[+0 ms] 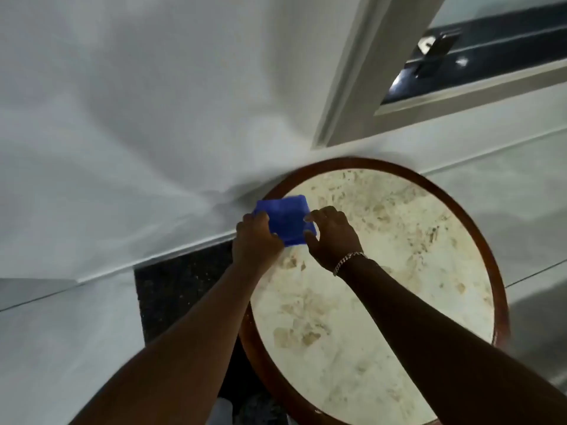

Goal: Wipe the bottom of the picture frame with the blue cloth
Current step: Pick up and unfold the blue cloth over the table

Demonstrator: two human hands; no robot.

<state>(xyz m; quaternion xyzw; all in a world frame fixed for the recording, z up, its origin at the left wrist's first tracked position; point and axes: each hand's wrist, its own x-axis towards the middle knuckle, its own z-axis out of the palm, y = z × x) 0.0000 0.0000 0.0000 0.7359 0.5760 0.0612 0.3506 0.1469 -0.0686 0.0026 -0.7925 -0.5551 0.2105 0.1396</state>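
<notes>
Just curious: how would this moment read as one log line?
left hand: holding blue cloth | right hand: holding cloth | over round table | picture frame: not yet wiped

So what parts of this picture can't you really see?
- Square blue cloth: its near edge is covered by the left hand and right hand.
- White-framed picture on the wall: cut off by the top and right edges.
- Round brown-rimmed marble-topped table: its near rim is hidden by both forearms.

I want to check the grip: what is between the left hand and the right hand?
In the head view, the folded blue cloth lies between the left hand and the right hand; both pinch its edges above the round table.
</notes>
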